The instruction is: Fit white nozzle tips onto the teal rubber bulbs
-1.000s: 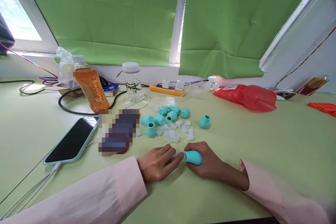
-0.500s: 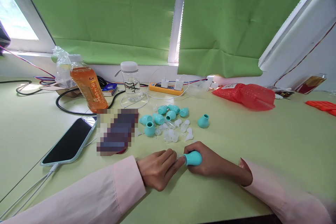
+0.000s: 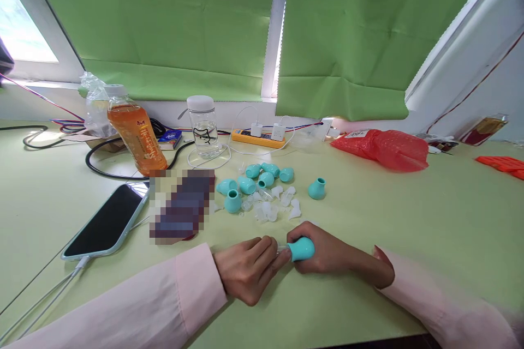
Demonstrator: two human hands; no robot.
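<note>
My right hand (image 3: 313, 248) is closed around a turquoise rubber bulb (image 3: 302, 249), its narrow neck pointing left. My left hand (image 3: 250, 266) pinches a clear plastic piece (image 3: 282, 248) at the bulb's mouth; my fingers hide most of that piece, and I cannot tell how far it sits in the neck. Beyond my hands lie several more turquoise bulbs (image 3: 246, 185), most on their sides, with one upright bulb (image 3: 233, 202) at the near left. Clear and whitish small plastic parts (image 3: 266, 211) are heaped beside them. Another bulb (image 3: 316, 189) stands apart to the right.
A phone (image 3: 105, 222) with a cable and a blurred dark object (image 3: 184, 204) lie to the left. Behind stand an orange drink bottle (image 3: 137, 139), a clear water bottle (image 3: 204, 133) and a yellow power strip (image 3: 257, 139). A red plastic bag (image 3: 385, 148) lies back right.
My left hand has shifted very slightly down, and a little more of the clear piece shows at the bulb's neck. My right hand keeps its hold; the view has shifted slightly.
</note>
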